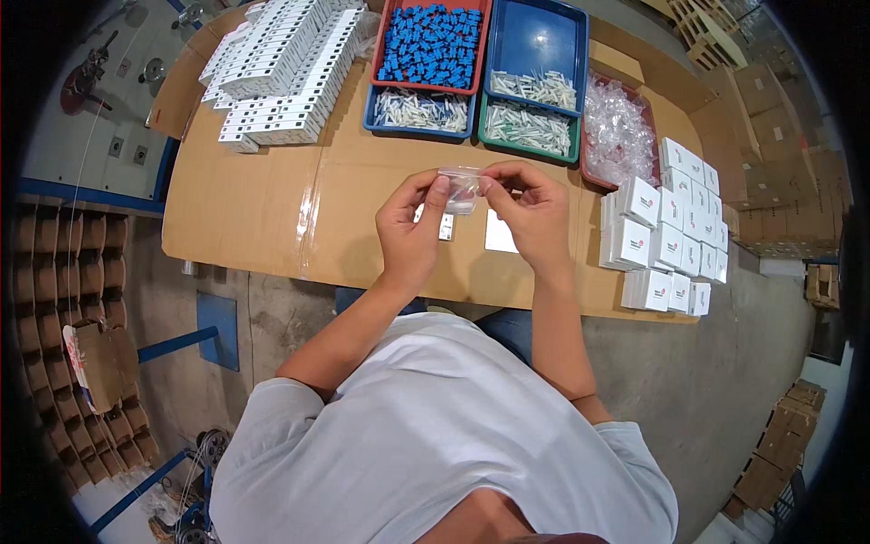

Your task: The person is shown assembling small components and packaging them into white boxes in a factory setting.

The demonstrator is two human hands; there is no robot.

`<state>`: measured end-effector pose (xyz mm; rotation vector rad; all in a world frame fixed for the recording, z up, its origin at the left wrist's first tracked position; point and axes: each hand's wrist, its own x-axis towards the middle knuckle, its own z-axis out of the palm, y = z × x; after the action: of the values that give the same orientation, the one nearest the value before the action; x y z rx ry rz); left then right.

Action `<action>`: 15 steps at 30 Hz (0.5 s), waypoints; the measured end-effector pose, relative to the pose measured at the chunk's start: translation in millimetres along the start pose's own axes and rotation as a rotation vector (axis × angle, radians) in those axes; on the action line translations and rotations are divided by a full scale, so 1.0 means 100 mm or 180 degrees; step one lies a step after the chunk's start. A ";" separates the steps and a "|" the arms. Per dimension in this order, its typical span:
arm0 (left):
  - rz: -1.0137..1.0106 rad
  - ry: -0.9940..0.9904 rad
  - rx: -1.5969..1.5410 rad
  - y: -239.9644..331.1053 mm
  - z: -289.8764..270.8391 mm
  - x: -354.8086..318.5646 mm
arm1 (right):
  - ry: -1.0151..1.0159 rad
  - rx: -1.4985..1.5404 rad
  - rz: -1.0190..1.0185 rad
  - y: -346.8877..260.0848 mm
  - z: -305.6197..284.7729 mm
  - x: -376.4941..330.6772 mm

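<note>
The bench (299, 208) is covered with brown cardboard, likely to give a smooth, soft working top. At its far left corner lie stacked white strips (281, 63), packed in rows so they take little room. Along the far edge sit trays: a red tray (388, 36) full of small blue parts (430, 45) rests on a blue tray (370, 113) of pale slim pieces, and beside them a second blue tray (535, 36) overlaps a green tray (485, 136), both with the same pale pieces. Sorting by kind keeps each part within easy reach. To the right, a heap of clear bags (616, 127) fills another red tray. Nearer, at the bench's right edge, white boxes (666, 236) stand in tidy rows, seemingly grouped as finished packs.

Over the middle of the bench, both hands meet. The left hand (410, 231) and the right hand (535, 213) each pinch one small clear bag (462, 186) between thumb and fingertips, held up above the bench, near the eyes' line, so its mouth can be worked. Each grip is closed on the bag's upper edge. Under the hands lie a white card (498, 234) and a small white piece (446, 227), just beside each other, kept at hand.
</note>
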<state>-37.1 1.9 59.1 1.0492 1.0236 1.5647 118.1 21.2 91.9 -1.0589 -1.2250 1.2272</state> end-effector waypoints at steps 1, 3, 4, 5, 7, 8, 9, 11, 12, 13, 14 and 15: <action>0.0063 0.0027 0.0067 0.00 0.00 0.00 | 0.0009 -0.0006 0.0038 0.00 0.00 0.00; 0.0096 0.0013 0.0103 -0.01 -0.01 0.00 | 0.0001 -0.0040 -0.0004 0.00 0.00 -0.01; 0.0127 -0.0004 0.0138 -0.02 -0.02 0.00 | -0.0005 -0.0076 -0.0045 0.00 0.00 -0.01; 0.0128 -0.0002 0.0138 -0.03 -0.02 -0.01 | -0.0007 -0.0076 -0.0045 0.02 0.00 -0.01; 0.0044 0.0018 0.0089 -0.05 -0.02 -0.02 | 0.0031 -0.0134 -0.0148 0.06 0.00 -0.01; 0.0044 0.0021 0.0090 -0.05 -0.02 -0.02 | 0.0029 -0.0134 -0.0146 0.05 0.02 -0.02; 0.0075 0.0027 0.0118 -0.05 -0.01 -0.02 | 0.0065 0.0019 -0.0142 0.05 0.04 -0.03; 0.0108 0.0035 0.0145 -0.04 0.00 -0.02 | 0.0099 0.0170 -0.0137 0.05 0.05 -0.02; 0.0101 0.0037 0.0067 -0.04 0.01 -0.01 | 0.0068 0.0165 -0.0158 0.06 0.05 -0.02; 0.0093 0.0040 -0.0011 -0.03 0.02 -0.01 | 0.0037 0.0159 -0.0180 0.06 0.04 -0.01; 0.0093 0.0040 -0.0012 -0.04 0.02 -0.01 | 0.0037 0.0158 -0.0180 0.05 0.05 -0.01; 0.0102 0.0017 0.0023 -0.05 0.01 -0.01 | 0.0005 0.0182 -0.0113 0.03 0.06 -0.01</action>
<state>-34.9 2.1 54.7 1.0715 1.0213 1.5914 112.2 19.6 89.6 -0.9922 -1.1959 1.2267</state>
